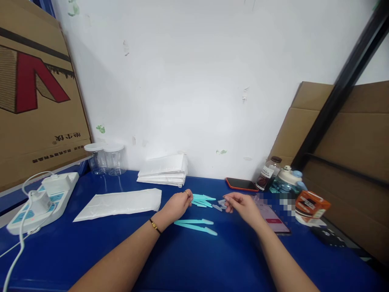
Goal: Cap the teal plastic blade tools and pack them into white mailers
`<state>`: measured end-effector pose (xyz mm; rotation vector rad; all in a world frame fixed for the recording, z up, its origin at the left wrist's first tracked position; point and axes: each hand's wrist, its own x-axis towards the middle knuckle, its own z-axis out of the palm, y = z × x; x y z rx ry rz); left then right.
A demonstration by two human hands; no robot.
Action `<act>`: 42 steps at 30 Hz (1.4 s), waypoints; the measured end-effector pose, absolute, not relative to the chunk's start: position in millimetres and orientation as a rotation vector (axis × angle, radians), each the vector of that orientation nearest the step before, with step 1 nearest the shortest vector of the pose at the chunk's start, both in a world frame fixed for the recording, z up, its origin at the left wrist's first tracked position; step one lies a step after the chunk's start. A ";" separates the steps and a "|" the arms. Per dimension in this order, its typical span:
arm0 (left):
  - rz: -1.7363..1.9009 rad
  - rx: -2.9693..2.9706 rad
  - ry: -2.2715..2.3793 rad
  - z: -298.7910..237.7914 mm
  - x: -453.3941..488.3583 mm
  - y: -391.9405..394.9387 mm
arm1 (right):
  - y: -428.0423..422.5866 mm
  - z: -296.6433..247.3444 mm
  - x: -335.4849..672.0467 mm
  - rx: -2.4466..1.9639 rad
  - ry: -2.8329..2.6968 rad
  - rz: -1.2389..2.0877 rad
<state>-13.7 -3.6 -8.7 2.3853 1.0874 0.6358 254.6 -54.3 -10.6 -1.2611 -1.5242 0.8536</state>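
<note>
Head camera: slim turquoise sticks [203, 199] lie near pale translucent pieces [216, 207].

Left hand [180, 203] beside a pile of turquoise tools [202, 200]; right hand [241, 206] at small translucent pieces [216, 207]. Two separate tools [197, 228] lie nearer the viewer; a white packet [121, 205] lies leftward.

Left hand [180, 203]: the grip is partly hidden; whether anything is held cannot be told.
Turquoise razors [203, 198]: some ends are covered by that hand.
Right hand [243, 205]: anything pinched is too small to be identified.
Carton [36, 129]: cut off by the left edge.
Pink panel [278, 226]: partly obscured by pixelation.
</note>
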 end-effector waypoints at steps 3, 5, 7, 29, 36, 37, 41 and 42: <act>0.639 2.381 1.082 -8.5 -13.2 -3.7 | -51.6 -12.9 246.6 -1.194 -1.328 0.945; 0.645 2.382 1.074 -7.9 -13.0 -4.0 | -51.0 -13.6 238.9 -1.162 -1.257 0.980; 0.643 2.381 1.066 -7.2 -12.8 -4.4 | -51.4 -13.6 231.1 -1.143 -1.232 1.009; 0.412 2.476 1.014 0.5 -17.8 -10.1 | -46.9 -21.8 237.1 -1.463 -1.785 0.487; 0.478 2.674 1.200 -13.6 -18.6 -0.1 | -48.1 -26.5 241.7 -1.605 -2.203 0.037; 0.467 2.699 1.219 -15.3 -17.8 2.0 | -48.7 -26.1 239.4 -1.617 -2.215 0.000; 0.426 2.786 1.215 -16.6 -14.6 7.3 | -52.1 -21.9 233.7 -1.573 -2.241 0.015; 0.431 2.803 1.194 -16.4 -13.8 7.8 | -53.1 -20.6 233.2 -1.554 -2.242 0.051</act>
